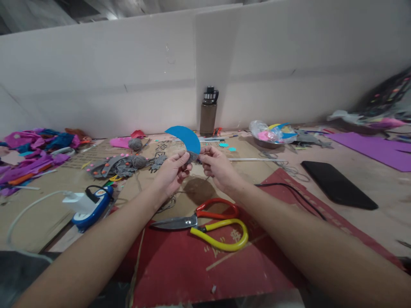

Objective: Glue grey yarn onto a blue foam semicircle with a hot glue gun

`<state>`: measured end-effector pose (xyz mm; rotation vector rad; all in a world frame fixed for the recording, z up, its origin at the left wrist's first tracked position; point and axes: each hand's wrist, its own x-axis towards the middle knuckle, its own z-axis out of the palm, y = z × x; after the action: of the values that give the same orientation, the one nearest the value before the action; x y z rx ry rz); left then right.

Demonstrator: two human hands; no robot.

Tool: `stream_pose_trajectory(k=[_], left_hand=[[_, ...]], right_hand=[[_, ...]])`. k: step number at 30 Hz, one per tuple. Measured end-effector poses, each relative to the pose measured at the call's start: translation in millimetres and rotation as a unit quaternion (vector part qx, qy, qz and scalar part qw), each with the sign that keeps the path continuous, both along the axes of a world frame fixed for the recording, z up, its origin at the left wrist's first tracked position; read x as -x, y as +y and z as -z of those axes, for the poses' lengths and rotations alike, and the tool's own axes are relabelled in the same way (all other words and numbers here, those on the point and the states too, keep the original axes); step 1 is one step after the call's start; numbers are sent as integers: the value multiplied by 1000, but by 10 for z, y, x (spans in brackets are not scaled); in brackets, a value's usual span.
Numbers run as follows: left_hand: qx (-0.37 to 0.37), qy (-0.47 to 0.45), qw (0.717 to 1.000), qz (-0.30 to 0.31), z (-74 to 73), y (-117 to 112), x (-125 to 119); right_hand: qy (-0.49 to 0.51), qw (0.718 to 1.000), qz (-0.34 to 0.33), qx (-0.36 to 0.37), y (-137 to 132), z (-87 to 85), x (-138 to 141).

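Crescent, blue (pixel 185 137), is up in front of both hands above the brown cardboard (pixel 257 172), lower end against a small grey piece (pixel 192 157). Left hand (pixel 173 169): thumb and fingers pinched closed on the grey piece. Right hand (pixel 218 167): fingers drawn in close at its right edge; can't tell if they're closed on it or on something finer.

Status, my read: partway. Crescent has its full outline, grey piece is up against it. Fixed or just held together, can't tell. Scissors (pixel 186 222) lie on the red cardboard (pixel 173 269), blades together, not in use. Grey cut pieces with pink and orange beads (pixel 111 166) lie to the left; can't say if finished.

Hard to see: contact between crescent and grey piece, mostly behind fingers. Bowl (pixel 269 143) contents partly under clear plastic. Dark heap at the right edge is cut off and blurred.
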<state>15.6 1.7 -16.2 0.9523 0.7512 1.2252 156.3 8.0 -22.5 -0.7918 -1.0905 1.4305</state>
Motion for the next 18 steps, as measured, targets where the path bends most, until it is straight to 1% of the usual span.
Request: stream_pose_trajectory(k=[7, 12, 15, 18], left_hand=[[26, -27, 999, 25, -27, -1, 13], [47, -39, 998, 0, -79, -10, 8], [38, -40, 998, -5, -78, -11, 7], [8, -41, 999, 15, -56, -8, 8]], right_hand=[[28, 997, -67, 12, -11, -4, 3], [35, 995, -87, 16, -8, -2, -2], [37, 993, -104, 30, -5, 11, 2], [25, 992, -112, 43, -14, 20, 9]])
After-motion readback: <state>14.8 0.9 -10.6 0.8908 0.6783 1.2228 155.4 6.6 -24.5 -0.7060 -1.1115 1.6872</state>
